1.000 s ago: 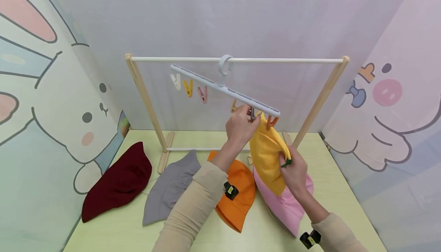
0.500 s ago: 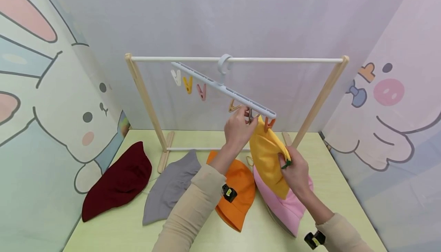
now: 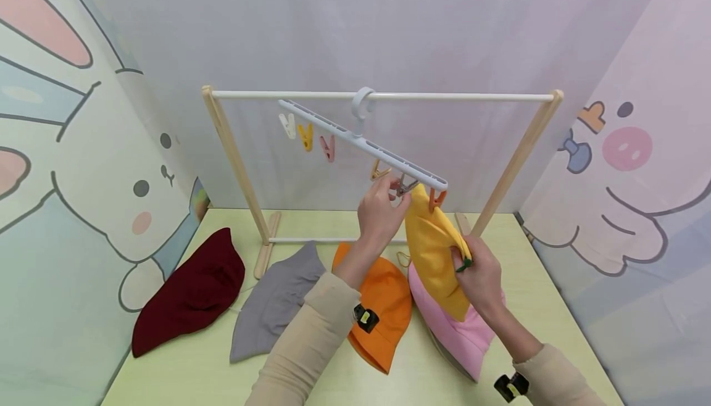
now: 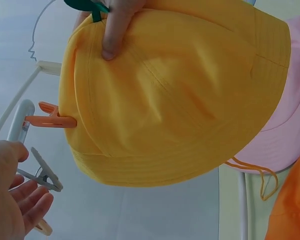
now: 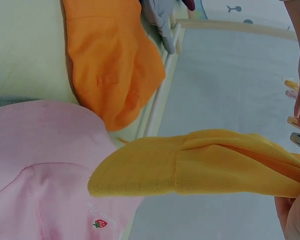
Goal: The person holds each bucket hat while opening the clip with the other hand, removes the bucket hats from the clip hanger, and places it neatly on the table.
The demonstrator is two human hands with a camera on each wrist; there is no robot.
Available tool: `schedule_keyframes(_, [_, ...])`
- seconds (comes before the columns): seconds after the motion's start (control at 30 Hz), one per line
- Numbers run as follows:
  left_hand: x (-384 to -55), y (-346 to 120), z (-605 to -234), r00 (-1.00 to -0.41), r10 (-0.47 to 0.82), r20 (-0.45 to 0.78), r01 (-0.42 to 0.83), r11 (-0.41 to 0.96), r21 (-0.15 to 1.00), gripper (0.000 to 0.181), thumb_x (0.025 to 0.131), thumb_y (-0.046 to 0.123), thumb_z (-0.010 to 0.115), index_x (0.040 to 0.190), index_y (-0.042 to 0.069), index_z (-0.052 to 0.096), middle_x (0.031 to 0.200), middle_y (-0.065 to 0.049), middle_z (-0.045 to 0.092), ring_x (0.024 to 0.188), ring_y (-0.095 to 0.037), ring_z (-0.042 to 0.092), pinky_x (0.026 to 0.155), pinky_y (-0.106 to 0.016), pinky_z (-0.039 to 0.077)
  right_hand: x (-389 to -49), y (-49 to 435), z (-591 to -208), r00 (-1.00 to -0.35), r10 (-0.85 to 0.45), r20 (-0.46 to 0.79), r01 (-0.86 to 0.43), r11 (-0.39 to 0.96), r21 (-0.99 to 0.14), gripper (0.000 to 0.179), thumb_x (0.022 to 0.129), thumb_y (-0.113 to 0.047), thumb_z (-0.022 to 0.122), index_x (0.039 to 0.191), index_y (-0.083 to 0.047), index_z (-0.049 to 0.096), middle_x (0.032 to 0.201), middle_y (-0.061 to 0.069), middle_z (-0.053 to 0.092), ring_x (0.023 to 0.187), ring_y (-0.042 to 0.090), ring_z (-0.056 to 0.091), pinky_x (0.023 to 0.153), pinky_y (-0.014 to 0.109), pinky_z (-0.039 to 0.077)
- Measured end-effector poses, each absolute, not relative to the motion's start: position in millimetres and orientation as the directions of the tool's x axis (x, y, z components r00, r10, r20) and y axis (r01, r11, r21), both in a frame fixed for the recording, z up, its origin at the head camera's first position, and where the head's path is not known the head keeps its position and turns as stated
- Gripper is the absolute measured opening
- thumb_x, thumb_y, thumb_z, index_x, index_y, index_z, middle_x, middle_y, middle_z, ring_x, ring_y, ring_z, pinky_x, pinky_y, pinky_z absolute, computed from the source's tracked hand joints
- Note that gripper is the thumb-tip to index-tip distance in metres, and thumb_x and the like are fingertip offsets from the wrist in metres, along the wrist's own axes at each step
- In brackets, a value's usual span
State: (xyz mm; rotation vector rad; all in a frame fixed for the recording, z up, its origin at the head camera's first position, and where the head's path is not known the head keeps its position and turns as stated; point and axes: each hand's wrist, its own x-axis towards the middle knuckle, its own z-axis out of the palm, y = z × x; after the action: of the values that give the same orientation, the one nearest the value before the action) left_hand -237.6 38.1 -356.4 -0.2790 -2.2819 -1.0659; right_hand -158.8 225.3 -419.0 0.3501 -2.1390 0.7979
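Note:
A yellow bucket hat [image 3: 436, 258] with a green leaf-like tab hangs folded from an orange clip [image 3: 437, 198] at the right end of a pale blue hanger [image 3: 383, 154]. My right hand [image 3: 480, 273] grips the hat beside the tab, thumb on the fabric in the left wrist view. Left of the hat, my left hand [image 3: 382, 211] is at a grey clip [image 4: 46, 172], thumb and fingers spread around it. That clip is apart from the hat's edge. Whether a fingertip touches the clip is hard to tell.
The hanger hooks over the white bar [image 3: 472, 97] of a wooden rack. White [image 3: 287, 126], yellow [image 3: 306, 137], pink [image 3: 328, 148] and tan clips [image 3: 379, 170] hang from it. Maroon [image 3: 191, 295], grey [image 3: 276, 301], orange [image 3: 383, 307] and pink hats [image 3: 458, 338] lie on the table.
My left fingers have loosened from the grey clip and drawn slightly left, so more of it shows. The hanger's right end swung slightly left, then a little back. My right hand keeps its grip.

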Motion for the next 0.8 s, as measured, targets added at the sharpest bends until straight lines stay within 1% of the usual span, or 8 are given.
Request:
schedule_keyframes(0.13, [-234.0,38.4,-358.0,-0.794,-0.041,0.607,0.433,0.663,0.611,0.024,0.08,0.027,0.067,0.098,0.012,0.063,0.094,0.002,0.066,0.076,-0.011,0.064,0.062,-0.025,0.049,-158.0,226.4,-418.3,-0.639,0.019,0.769,-0.482,0.769,-0.42,0.019,0.071,0.009,0.068,0.087,0.001,0.061,0.076,0.01,0.058,0.066,0.016,0.048,0.065,0.016,0.039])
schedule_keyframes(0.23, [-231.1,39.7,-358.9,-0.792,-0.015,0.611,0.444,0.673,0.591,0.025,0.08,0.028,0.067,0.098,0.011,0.064,0.094,0.002,0.067,0.077,-0.011,0.064,0.064,-0.025,0.05,-156.4,226.8,-417.3,-0.653,0.015,0.757,-0.472,0.773,-0.423,0.021,0.071,0.009,0.069,0.088,0.001,0.062,0.076,0.01,0.058,0.066,0.015,0.048,0.064,0.013,0.038])
schedule_keyframes(0.37, [-227.4,43.0,-359.5,-0.778,0.021,0.628,0.475,0.674,0.566,0.027,0.079,0.028,0.069,0.099,0.011,0.064,0.095,0.001,0.066,0.077,-0.011,0.064,0.066,-0.023,0.05,-154.1,226.2,-415.5,-0.669,0.011,0.743,-0.467,0.772,-0.432,0.02,0.072,0.009,0.069,0.089,0.0,0.063,0.077,0.009,0.057,0.066,0.014,0.047,0.064,0.011,0.037])
schedule_keyframes(0.53, [-223.2,47.7,-357.9,-0.762,0.042,0.646,0.499,0.674,0.545,0.028,0.079,0.027,0.07,0.101,0.011,0.064,0.094,0.002,0.066,0.077,-0.011,0.064,0.065,-0.021,0.05,-152.2,224.4,-414.5,-0.668,0.002,0.744,-0.469,0.776,-0.423,0.02,0.071,0.009,0.07,0.087,0.0,0.063,0.077,0.008,0.057,0.065,0.014,0.047,0.064,0.009,0.038])
schedule_keyframes(0.63, [-220.8,50.5,-355.8,-0.763,0.048,0.644,0.5,0.675,0.542,0.029,0.08,0.029,0.069,0.102,0.012,0.065,0.094,0.003,0.065,0.078,-0.01,0.064,0.065,-0.02,0.05,-151.8,223.2,-415.2,-0.66,-0.008,0.752,-0.474,0.781,-0.408,0.021,0.07,0.01,0.07,0.086,-0.001,0.063,0.078,0.008,0.058,0.065,0.014,0.049,0.064,0.009,0.039])
schedule_keyframes(0.8, [-217.0,55.0,-353.3,-0.764,0.052,0.643,0.496,0.684,0.534,0.03,0.08,0.034,0.068,0.101,0.013,0.065,0.093,0.004,0.065,0.079,-0.009,0.063,0.06,-0.019,0.048,-150.8,220.5,-415.4,-0.642,-0.027,0.766,-0.5,0.772,-0.391,0.022,0.069,0.01,0.07,0.087,-0.001,0.064,0.077,0.008,0.059,0.065,0.014,0.05,0.063,0.015,0.041])
